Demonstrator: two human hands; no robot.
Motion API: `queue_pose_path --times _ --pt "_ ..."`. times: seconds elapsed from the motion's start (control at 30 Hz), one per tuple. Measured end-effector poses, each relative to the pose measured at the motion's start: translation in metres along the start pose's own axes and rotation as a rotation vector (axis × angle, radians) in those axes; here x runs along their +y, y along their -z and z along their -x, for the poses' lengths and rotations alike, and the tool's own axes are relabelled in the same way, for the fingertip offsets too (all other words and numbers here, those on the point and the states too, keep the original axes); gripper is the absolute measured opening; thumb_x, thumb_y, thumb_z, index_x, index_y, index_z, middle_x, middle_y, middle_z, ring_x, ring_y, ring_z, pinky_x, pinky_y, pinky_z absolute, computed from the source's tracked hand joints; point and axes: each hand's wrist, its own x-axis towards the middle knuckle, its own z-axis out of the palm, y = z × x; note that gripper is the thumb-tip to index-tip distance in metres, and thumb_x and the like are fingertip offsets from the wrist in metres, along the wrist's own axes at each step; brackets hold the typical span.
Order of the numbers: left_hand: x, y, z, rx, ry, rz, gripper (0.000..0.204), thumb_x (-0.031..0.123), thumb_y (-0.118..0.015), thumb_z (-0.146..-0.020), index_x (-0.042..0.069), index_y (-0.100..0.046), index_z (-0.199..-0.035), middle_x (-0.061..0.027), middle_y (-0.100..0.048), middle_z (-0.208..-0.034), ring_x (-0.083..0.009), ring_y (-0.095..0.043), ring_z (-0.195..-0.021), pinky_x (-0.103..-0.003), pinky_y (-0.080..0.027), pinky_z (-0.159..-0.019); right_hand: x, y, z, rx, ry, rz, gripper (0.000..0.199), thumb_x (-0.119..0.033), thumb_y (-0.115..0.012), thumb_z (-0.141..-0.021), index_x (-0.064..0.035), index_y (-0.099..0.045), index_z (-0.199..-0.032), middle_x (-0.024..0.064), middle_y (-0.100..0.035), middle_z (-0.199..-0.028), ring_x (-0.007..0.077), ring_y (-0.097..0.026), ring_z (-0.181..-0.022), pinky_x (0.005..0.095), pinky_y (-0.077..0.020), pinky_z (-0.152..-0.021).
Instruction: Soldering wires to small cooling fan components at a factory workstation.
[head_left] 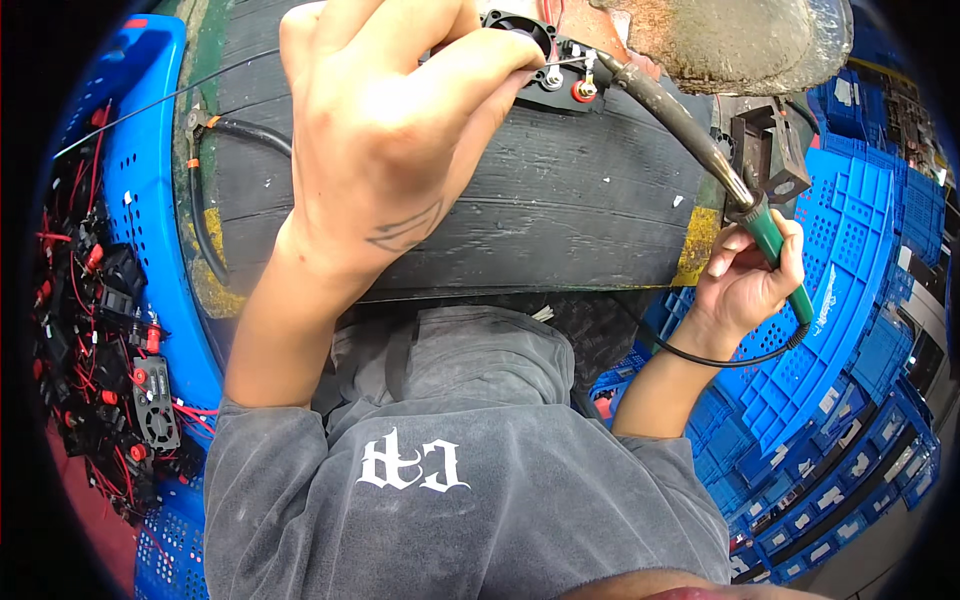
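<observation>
My right hand (750,270) grips the green handle of a soldering iron (690,135), whose tip reaches up and left to a terminal on a small black fan module (560,95). Between the thumb and finger of my left hand (390,120), a thin solder wire (566,62) is pinched. Its end meets the iron's tip at the terminal, or comes very close. The module carries a round fan, metal screw terminals and a red ring (584,91). My left hand covers part of the module.
Black-handled pliers (205,190) lie at the table's left side. A blue crate (150,200) beyond them holds several modules with red wires (100,350). A metal iron stand (770,150) is at the right. Blue crates (830,280) are stacked there. A worn, stained pad (750,45) overhangs the far side.
</observation>
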Motion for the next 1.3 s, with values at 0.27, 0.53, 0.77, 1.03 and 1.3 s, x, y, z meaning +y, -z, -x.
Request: queue_pose_path --times 0.27,0.53,0.77,1.03,1.3 --pt "-0.017 -0.004 -0.002 0.059 -0.194 0.001 0.020 0.005 -0.077 -0.066 0.012 -0.072 -0.083 0.0020 -0.049 -0.066 -0.0166 -0.045 -0.063 -0.031 -0.031 -0.063 0.001 0.006 0.005 0.008 -0.035 -0.171 0.038 -0.036 -0.046 -0.097 -0.0019 -0.063 -0.101 0.0120 -0.062 -0.065 0.0153 -0.048 -0.039 0.0229 -0.0356 -0.035" --pt "-0.012 -0.006 0.011 0.107 0.056 0.100 0.022 0.002 -0.071 -0.082 0.011 -0.072 -0.101 0.0007 -0.041 -0.059 -0.0083 -0.041 -0.055 -0.024 -0.036 -0.055 0.003 0.022 0.023 0.043 -0.096 -0.386 0.039 -0.037 -0.048 -0.096 -0.0019 -0.064 -0.103 0.0118 -0.061 -0.066 0.0136 -0.046 -0.039 0.0222 -0.0338 -0.033" --pt "-0.019 0.026 0.014 -0.363 -0.058 -0.221 0.029 0.004 -0.070 -0.080 0.012 -0.067 -0.108 -0.0039 -0.049 -0.064 -0.0157 -0.050 -0.056 -0.029 -0.044 -0.057 -0.006 0.066 0.047 0.139 -0.022 -0.378 0.037 -0.036 -0.052 -0.095 -0.0022 -0.063 -0.104 0.0146 -0.062 -0.069 0.0143 -0.044 -0.038 0.0219 -0.0332 -0.033" --pt "-0.016 0.011 0.003 -0.359 -0.166 -0.357 0.048 0.012 -0.076 -0.074 0.012 -0.056 -0.118 -0.0111 -0.056 -0.098 -0.0319 -0.060 -0.093 -0.039 -0.051 -0.079 -0.001 0.114 0.079 0.251 0.032 -0.363 0.040 -0.036 -0.051 -0.096 0.0022 -0.061 -0.099 0.0123 -0.060 -0.068 0.0116 -0.041 -0.038 0.0208 -0.0323 -0.034" --pt "-0.015 -0.002 -0.014 -0.395 -0.228 -0.445 0.047 0.021 -0.074 -0.078 0.012 -0.056 -0.121 -0.0120 -0.063 -0.099 -0.0321 -0.062 -0.095 -0.040 -0.051 -0.081 0.004 0.133 0.106 0.312 0.050 -0.463 0.040 -0.036 -0.050 -0.097 0.0022 -0.061 -0.099 0.0108 -0.058 -0.067 0.0114 -0.042 -0.039 0.0206 -0.0317 -0.036"
